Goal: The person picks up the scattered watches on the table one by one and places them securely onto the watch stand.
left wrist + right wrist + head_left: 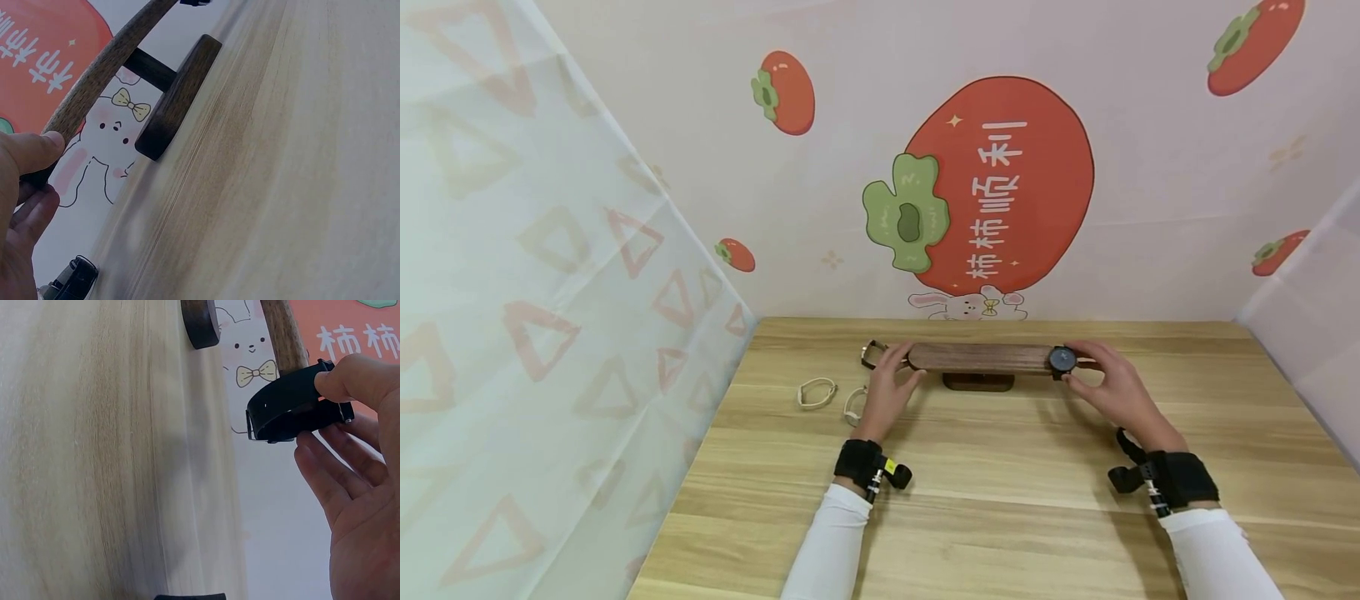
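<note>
A dark wooden watch stand has a long horizontal bar (pixel 981 358) on a short post over a small base (pixel 977 382). At the bar's left end, my left hand (pixel 886 398) grips it between thumb and fingers, as the left wrist view also shows. My right hand (pixel 1120 396) pinches a black watch (pixel 1063 360) at the other end, thumb on one side and fingers on the other. In the right wrist view the black strap (pixel 284 397) forms a closed loop that overlaps the bar's right end. The dial faces up in the head view.
On the wooden table (pixel 985 517), left of the stand, lie a watch with a pale strap (pixel 816 393), another pale one (pixel 852 408) partly behind my left hand, and a dark-strapped watch (pixel 871 355). A printed wall sheet (pixel 820 183) rises behind the table's back edge.
</note>
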The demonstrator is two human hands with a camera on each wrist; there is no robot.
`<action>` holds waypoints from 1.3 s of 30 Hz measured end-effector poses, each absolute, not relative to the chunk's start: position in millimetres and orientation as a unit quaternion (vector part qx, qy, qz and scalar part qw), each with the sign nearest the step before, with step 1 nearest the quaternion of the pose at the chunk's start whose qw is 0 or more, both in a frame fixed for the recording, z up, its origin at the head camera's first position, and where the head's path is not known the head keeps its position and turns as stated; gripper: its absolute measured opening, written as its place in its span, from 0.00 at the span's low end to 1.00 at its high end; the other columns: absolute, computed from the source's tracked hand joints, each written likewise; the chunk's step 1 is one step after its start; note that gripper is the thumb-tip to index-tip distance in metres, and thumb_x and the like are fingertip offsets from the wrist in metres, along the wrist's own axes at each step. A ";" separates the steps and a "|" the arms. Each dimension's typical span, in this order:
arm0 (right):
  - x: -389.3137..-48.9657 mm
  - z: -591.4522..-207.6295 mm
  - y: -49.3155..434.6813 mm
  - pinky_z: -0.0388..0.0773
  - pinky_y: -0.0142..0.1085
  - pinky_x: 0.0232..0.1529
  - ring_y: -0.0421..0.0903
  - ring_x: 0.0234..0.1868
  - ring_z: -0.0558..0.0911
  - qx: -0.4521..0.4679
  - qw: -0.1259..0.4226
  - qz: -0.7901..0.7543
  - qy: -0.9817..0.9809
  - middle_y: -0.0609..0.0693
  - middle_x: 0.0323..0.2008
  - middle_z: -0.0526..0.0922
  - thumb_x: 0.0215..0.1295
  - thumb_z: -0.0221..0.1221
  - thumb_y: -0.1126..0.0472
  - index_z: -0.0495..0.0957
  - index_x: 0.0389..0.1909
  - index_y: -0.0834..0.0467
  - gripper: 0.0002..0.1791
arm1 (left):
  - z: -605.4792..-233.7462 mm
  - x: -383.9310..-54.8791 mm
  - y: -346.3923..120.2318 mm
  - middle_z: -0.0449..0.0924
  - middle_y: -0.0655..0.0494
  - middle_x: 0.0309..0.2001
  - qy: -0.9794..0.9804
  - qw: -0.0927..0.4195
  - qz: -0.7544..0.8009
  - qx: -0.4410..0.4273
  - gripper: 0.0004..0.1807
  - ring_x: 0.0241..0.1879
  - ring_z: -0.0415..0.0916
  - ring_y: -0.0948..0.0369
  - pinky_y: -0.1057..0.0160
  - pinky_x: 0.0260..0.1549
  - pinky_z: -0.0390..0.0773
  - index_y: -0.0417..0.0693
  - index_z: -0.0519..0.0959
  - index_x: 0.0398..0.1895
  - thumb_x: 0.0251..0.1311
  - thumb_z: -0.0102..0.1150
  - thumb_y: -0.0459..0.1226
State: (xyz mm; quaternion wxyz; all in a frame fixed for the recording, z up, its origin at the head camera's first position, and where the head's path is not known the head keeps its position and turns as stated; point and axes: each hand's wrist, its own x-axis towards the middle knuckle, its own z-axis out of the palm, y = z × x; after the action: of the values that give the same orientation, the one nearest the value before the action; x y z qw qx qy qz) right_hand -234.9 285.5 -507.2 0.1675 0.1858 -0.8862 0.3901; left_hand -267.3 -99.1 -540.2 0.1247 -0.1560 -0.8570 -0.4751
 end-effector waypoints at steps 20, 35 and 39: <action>-246.7 -515.5 283.8 0.76 0.12 0.54 0.40 0.59 0.79 0.199 0.162 0.401 -0.880 0.66 0.61 0.81 0.63 0.70 0.75 0.76 0.68 0.69 0.31 | -538.7 -265.8 -99.1 0.73 0.39 0.71 -0.846 0.122 -0.493 -0.163 0.31 0.64 0.80 0.42 0.45 0.65 0.83 0.38 0.72 0.76 0.72 0.68 0.34; -248.5 -515.1 277.3 0.80 0.20 0.54 0.60 0.60 0.79 0.215 0.160 0.393 -0.880 0.66 0.62 0.80 0.64 0.71 0.73 0.76 0.69 0.67 0.31 | -538.0 -265.3 -98.6 0.73 0.40 0.72 -0.854 0.121 -0.481 -0.158 0.32 0.65 0.80 0.44 0.47 0.65 0.83 0.39 0.72 0.76 0.72 0.68 0.36; -249.4 -515.1 276.8 0.80 0.24 0.55 0.63 0.62 0.79 0.210 0.144 0.391 -0.884 0.65 0.63 0.79 0.66 0.70 0.71 0.75 0.69 0.67 0.31 | -537.6 -264.3 -98.8 0.73 0.42 0.72 -0.857 0.119 -0.477 -0.152 0.32 0.66 0.79 0.45 0.48 0.67 0.82 0.39 0.72 0.76 0.72 0.68 0.37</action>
State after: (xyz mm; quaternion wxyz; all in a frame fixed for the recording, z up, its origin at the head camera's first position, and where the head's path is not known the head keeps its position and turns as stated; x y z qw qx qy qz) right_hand -249.4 276.8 -515.1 0.1445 0.2100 -0.8842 0.3914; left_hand -264.3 -98.8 -537.6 0.1189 -0.1518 -0.8575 -0.4771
